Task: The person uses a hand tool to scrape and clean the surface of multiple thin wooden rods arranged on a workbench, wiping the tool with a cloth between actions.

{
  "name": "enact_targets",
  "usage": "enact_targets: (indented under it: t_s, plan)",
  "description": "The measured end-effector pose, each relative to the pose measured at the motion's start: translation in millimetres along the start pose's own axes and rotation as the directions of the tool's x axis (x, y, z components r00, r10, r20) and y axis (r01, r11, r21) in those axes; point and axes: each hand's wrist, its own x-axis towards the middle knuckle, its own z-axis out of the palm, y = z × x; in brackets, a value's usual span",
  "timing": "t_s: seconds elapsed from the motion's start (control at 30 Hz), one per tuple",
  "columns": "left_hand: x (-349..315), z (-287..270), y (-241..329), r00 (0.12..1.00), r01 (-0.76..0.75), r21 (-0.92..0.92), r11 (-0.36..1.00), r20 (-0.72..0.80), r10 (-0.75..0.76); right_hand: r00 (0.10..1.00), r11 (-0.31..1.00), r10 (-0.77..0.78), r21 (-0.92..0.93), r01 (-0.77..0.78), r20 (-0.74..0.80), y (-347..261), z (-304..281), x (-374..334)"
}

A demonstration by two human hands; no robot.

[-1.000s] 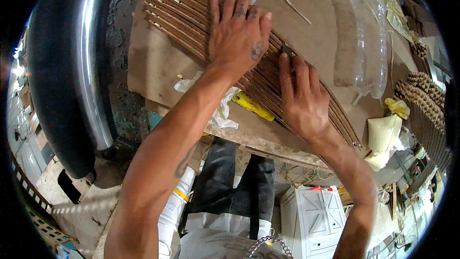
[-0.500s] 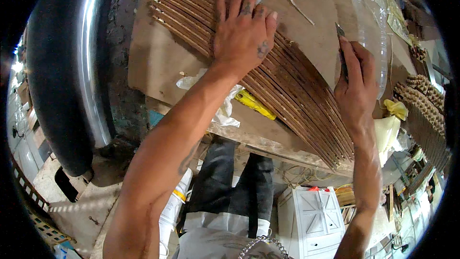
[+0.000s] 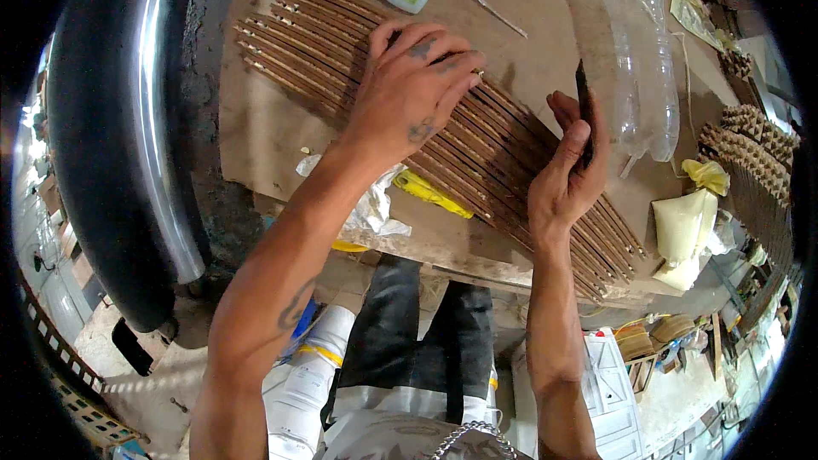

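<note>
We press our left hand (image 3: 413, 89) flat, fingers spread and gripping nothing, on the row of thin wooden slats (image 3: 477, 140) laid over brown cardboard (image 3: 264, 132) on the bench (image 3: 443, 243). Our right hand (image 3: 567, 175) is raised just above the slats, its grip pinched around a dark narrow blade (image 3: 584, 106) held upright.

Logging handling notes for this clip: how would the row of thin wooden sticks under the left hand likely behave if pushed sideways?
The sticks look thin and separate, so a sideways push would probably spread or roll them apart. The left hand presses flat on them, which suggests they shift easily. They lie on smooth brown cardboard, so they may slide; each looks light and somewhat bendy.
</note>
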Motion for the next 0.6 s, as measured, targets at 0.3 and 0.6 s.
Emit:
enact_targets:
  t_s: [0.3, 0.6]
  plan:
    - [18.2, -10.9, -9.3, 0.953, -0.265, 0.070, 0.962, 0.170, 0.250, 0.998, 0.997, 0.065, -0.046, -0.065, -0.002, -2.2, 3.6, -3.9]
    - [14.8, -20.1, -5.0, 0.989, -0.140, 0.149, 0.979, 0.077, 0.130, 0.998, 0.994, 0.063, -0.087, -0.062, 0.003, -7.3, 4.6, -2.3]
